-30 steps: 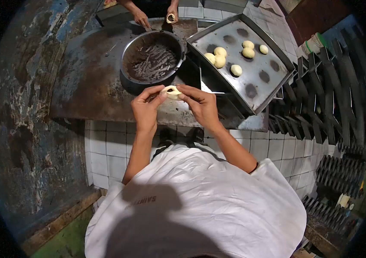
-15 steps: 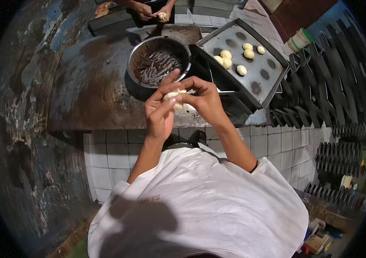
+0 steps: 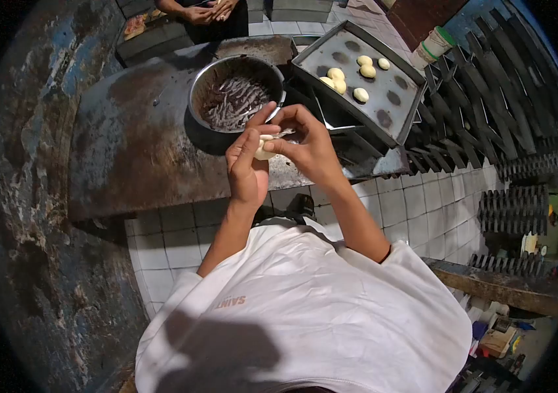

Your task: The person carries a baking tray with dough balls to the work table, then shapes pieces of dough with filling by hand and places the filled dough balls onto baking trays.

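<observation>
- Dough is between our two hands, above the near side of the surface and just short of the bowl with dark paste inside.
- Our left hand steadies it between thumb and fingers; our right hand pinches its edge.
- Seven pale balls lie on the tray; we judge those already shaped.
- Our piece looks uneven, so its shaping seems unfinished; our fingers hide whether it is closed.
- Across the surface, we cannot tell what another person's hands hold.
</observation>
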Available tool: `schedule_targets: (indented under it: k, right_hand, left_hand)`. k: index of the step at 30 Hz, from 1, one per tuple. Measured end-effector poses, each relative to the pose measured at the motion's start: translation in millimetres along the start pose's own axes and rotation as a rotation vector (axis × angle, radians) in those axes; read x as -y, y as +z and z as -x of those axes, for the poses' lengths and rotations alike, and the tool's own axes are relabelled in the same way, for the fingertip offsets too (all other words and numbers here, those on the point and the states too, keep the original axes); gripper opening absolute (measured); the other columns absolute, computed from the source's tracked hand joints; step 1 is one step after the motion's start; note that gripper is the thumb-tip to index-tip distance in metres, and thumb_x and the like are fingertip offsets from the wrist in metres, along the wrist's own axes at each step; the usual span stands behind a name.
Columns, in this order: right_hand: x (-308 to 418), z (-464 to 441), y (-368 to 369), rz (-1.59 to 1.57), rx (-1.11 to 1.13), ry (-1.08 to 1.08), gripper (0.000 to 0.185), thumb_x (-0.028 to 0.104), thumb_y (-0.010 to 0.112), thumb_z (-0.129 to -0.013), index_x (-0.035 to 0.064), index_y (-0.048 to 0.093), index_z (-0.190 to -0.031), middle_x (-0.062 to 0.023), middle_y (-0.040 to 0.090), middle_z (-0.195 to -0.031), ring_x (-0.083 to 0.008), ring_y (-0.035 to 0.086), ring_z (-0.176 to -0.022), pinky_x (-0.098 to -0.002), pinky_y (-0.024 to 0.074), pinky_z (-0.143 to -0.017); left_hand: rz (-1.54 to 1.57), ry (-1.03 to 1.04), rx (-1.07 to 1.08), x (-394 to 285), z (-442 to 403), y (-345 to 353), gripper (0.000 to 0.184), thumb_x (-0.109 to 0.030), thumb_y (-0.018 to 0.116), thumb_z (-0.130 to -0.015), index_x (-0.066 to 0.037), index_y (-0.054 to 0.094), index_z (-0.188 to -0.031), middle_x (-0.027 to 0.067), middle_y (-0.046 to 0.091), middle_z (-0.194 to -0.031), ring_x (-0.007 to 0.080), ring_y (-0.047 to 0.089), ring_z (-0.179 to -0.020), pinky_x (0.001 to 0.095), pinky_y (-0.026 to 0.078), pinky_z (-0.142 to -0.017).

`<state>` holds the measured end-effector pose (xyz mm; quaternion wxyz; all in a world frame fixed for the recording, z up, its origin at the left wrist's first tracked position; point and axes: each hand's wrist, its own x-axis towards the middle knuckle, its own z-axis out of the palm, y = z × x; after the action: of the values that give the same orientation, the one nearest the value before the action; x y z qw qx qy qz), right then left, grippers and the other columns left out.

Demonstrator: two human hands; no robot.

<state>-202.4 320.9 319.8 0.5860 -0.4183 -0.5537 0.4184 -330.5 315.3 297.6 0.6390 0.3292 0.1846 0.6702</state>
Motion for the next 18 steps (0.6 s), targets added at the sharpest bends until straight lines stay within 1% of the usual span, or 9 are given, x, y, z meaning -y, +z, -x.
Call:
schedule_targets:
  k: [3, 6, 8, 9, 13, 15, 16, 17, 18]
  right_hand:
    - [-0.3, 3.5, -10.3, 0.160, 0.095, 0.031, 0.026, 0.005, 0.080, -0.079, -0.0013, 0.072, -0.103, -0.0078, 0.067, -0.097, -0.0112, 0.063, -0.086, -0.0273, 0.0514, -0.074]
    - [1.2, 7.9, -4.4, 0.296, 0.086, -0.080, 0.033, 0.001, 0.078, -0.077, -0.0004, 0.072, -0.110, -0.0101, 0.068, -0.098, -0.0174, 0.066, -0.083, -0.0294, 0.0531, -0.074]
    - [4.0, 12.8, 1.6, 0.412, 0.115, -0.212, 0.039, -0.004, 0.074, -0.075, 0.0024, 0.073, -0.113, -0.0125, 0.068, -0.098, -0.0267, 0.067, -0.081, -0.0324, 0.0543, -0.073]
    - [2.4, 16.8, 0.8, 0.412, 0.116, -0.209, 0.039, -0.004, 0.074, -0.075, 0.0024, 0.073, -0.113, -0.0125, 0.068, -0.098, -0.0267, 0.067, -0.081, -0.0324, 0.0543, -0.073]
    - [-5.2, 17.4, -10.3, 0.655, 0.103, -0.231, 0.039, -0.004, 0.078, -0.072, 0.0073, 0.075, -0.109, -0.0118, 0.063, -0.099, -0.0255, 0.065, -0.088, -0.0313, 0.0519, -0.073]
    - [-1.6, 5.4, -15.0, 0.667, -0.104, -0.463, 0.030, -0.001, 0.080, -0.074, 0.0043, 0.074, -0.103, -0.0089, 0.063, -0.091, -0.0208, 0.065, -0.085, -0.0300, 0.0525, -0.071]
    - [-10.1, 2.4, -19.5, 0.418, -0.074, -0.270, 0.024, 0.003, 0.080, -0.074, 0.0030, 0.074, -0.098, -0.0103, 0.064, -0.085, -0.0254, 0.065, -0.076, -0.0325, 0.0524, -0.071]
    - [-13.7, 1.2, -24.1, 0.414, -0.074, -0.274, 0.024, 0.003, 0.080, -0.074, 0.0030, 0.074, -0.098, -0.0103, 0.064, -0.085, -0.0254, 0.065, -0.076, -0.0325, 0.0524, -0.071]
    - [-15.7, 0.2, -29.3, 0.300, -0.016, -0.136, 0.023, 0.004, 0.079, -0.075, 0.0024, 0.074, -0.097, -0.0112, 0.065, -0.087, -0.0245, 0.065, -0.075, -0.0323, 0.0523, -0.071]
  left_hand:
    - [0.106, -0.032, 0.055, 0.9, 2.6, -4.1, 0.025, -0.011, 0.054, -0.100, 0.002, 0.067, -0.116, 0.0154, 0.060, -0.137, 0.0203, 0.058, -0.121, 0.0329, 0.046, -0.102]
    - [0.113, -0.213, -0.255, 9.9, 9.7, -17.5, 0.027, -0.014, 0.060, -0.100, -0.001, 0.063, -0.124, 0.0108, 0.064, -0.128, 0.0180, 0.062, -0.114, 0.0311, 0.050, -0.096]
    - [0.092, -0.210, -0.305, 19.7, 14.3, -29.9, 0.027, -0.016, 0.060, -0.101, -0.002, 0.063, -0.124, 0.0106, 0.065, -0.127, 0.0174, 0.062, -0.113, 0.0305, 0.050, -0.095]
    - [0.070, -0.212, -0.356, 18.3, 15.6, -27.3, 0.026, -0.019, 0.060, -0.102, -0.003, 0.064, -0.123, 0.0104, 0.065, -0.127, 0.0168, 0.063, -0.112, 0.0299, 0.051, -0.094]
    - [0.050, -0.130, -0.234, 20.9, 17.0, -5.9, 0.025, -0.017, 0.053, -0.106, -0.003, 0.065, -0.123, 0.0122, 0.065, -0.129, 0.0168, 0.061, -0.115, 0.0308, 0.049, -0.097]
    - [0.033, -0.100, -0.226, 28.4, 15.6, 1.5, 0.024, -0.017, 0.053, -0.106, -0.002, 0.065, -0.121, 0.0128, 0.064, -0.130, 0.0175, 0.060, -0.117, 0.0315, 0.047, -0.100]
    - [0.002, -0.052, -0.209, 35.4, 14.4, 1.1, 0.023, -0.017, 0.054, -0.106, -0.002, 0.065, -0.121, 0.0129, 0.063, -0.131, 0.0178, 0.060, -0.118, 0.0318, 0.047, -0.101]
    - [-0.028, -0.003, -0.189, 42.9, 12.1, 2.4, 0.023, -0.017, 0.054, -0.106, -0.002, 0.065, -0.120, 0.0130, 0.063, -0.132, 0.0182, 0.060, -0.118, 0.0321, 0.046, -0.101]
    - [-0.051, 0.033, -0.192, 49.8, 10.4, 6.5, 0.020, -0.017, 0.054, -0.106, -0.002, 0.065, -0.115, 0.0129, 0.063, -0.131, 0.0180, 0.059, -0.118, 0.0327, 0.045, -0.103]
